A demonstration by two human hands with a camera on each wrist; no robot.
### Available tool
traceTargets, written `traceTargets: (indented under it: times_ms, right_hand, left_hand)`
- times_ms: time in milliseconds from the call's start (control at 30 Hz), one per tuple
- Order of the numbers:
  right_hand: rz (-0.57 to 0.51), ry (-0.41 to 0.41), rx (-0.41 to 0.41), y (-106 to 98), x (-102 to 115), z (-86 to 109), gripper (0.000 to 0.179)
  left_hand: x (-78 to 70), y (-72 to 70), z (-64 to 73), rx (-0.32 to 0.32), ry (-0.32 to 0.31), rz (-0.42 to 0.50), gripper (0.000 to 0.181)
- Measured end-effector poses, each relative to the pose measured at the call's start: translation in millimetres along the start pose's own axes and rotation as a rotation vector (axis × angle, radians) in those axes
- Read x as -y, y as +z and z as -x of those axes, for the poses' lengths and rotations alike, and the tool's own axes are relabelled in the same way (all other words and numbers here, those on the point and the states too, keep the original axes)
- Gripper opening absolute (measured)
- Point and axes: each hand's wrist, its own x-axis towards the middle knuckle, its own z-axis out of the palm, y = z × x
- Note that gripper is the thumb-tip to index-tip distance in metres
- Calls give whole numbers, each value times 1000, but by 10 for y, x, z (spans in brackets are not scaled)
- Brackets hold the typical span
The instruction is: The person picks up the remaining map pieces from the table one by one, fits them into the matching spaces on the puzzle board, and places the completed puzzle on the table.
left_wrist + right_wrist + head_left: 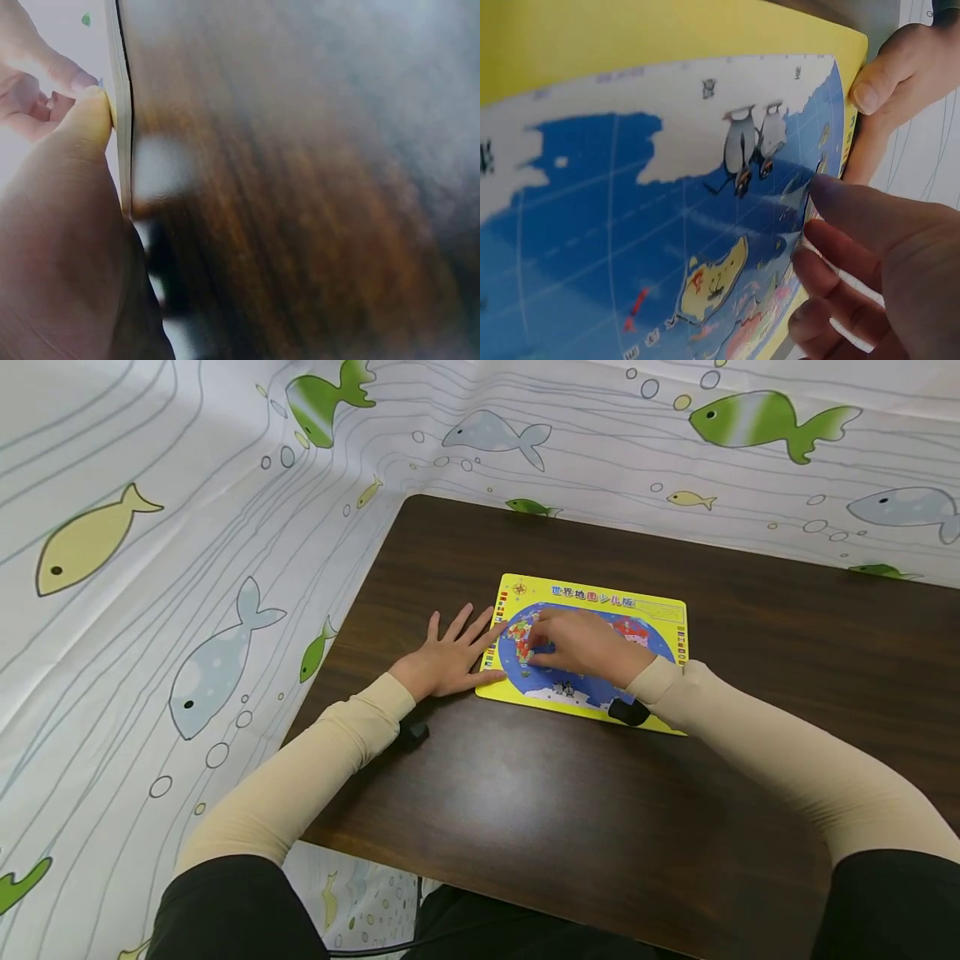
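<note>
A yellow-bordered world map puzzle board (491,687) lies flat on the dark table, with a blue ocean oval and printed characters along its top. My left hand (444,662) is spread flat at the board's left side, thumb and a fingertip over the yellow border. In the left wrist view the thumb (88,124) presses on the board's edge. Over the left part of the map, my right hand (581,643) has thumb and fingers bent together, pinching a colourful map piece (522,642) at Africa. Fingers partly hide that piece. Printed penguins (754,142) show in the right wrist view.
The board rests on a dark wood-grain table (525,785). A white fish-patterned cloth (225,527) rises along the table's left and far sides. Black wrist devices sit under the right wrist (628,712) and left wrist (411,733).
</note>
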Motion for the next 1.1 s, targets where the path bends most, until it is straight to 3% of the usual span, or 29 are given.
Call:
traceTargets:
  times_ms: [233, 367, 567, 800, 1100]
  right_hand:
    - [19, -124, -18, 3, -42, -21, 33]
    - [20, -151, -15, 14, -60, -27, 34]
    - [-21, -68, -16, 56, -22, -15, 37]
    - [18, 93, -105, 167, 158, 22, 48]
    - [-26, 47, -99, 189, 152, 1, 38]
  left_hand:
    - [1, 6, -5, -1, 0, 9, 82]
    - [2, 1, -5, 2, 1, 14, 83]
    - [0, 5, -12, 7, -4, 17, 83]
    - [14, 6, -10, 1, -4, 8, 82]
    - [2, 5, -2, -4, 2, 15, 82]
